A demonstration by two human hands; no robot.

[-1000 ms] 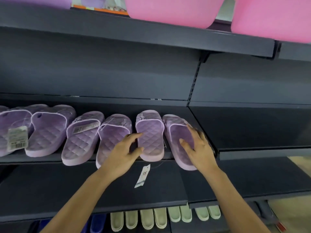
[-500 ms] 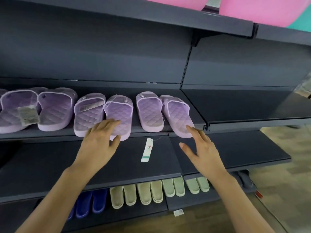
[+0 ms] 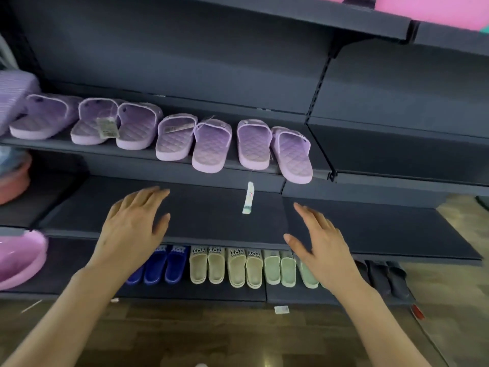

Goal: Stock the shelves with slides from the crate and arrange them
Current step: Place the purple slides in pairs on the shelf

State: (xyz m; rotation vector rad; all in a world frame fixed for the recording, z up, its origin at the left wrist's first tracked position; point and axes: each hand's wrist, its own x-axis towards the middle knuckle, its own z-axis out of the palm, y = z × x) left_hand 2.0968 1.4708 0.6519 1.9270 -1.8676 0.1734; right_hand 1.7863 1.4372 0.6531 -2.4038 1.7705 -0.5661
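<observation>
Several lilac quilted slides [image 3: 211,145] stand in a row on a dark shelf [image 3: 137,154], toes toward me; the rightmost slide [image 3: 292,154] overhangs the shelf's front edge. A white tag [image 3: 248,197] dangles below the row. My left hand [image 3: 132,229] hovers with fingers spread in front of the bare shelf below [image 3: 211,215], holding nothing. My right hand [image 3: 322,250] is likewise spread and empty, lower right of the slides. Neither hand touches a slide. No crate is in view.
The bottom shelf holds blue slides [image 3: 164,266], beige slides [image 3: 227,268], pale green slides [image 3: 283,271] and dark grey slides [image 3: 389,276]. Pink basins sit at the left [image 3: 18,258] and on the top shelf [image 3: 436,9]. Wooden floor [image 3: 238,337] lies below.
Both hands have let go of the lilac slides and drawn back and down from the shelf. The view has pulled away, showing the lower shelves and floor.
</observation>
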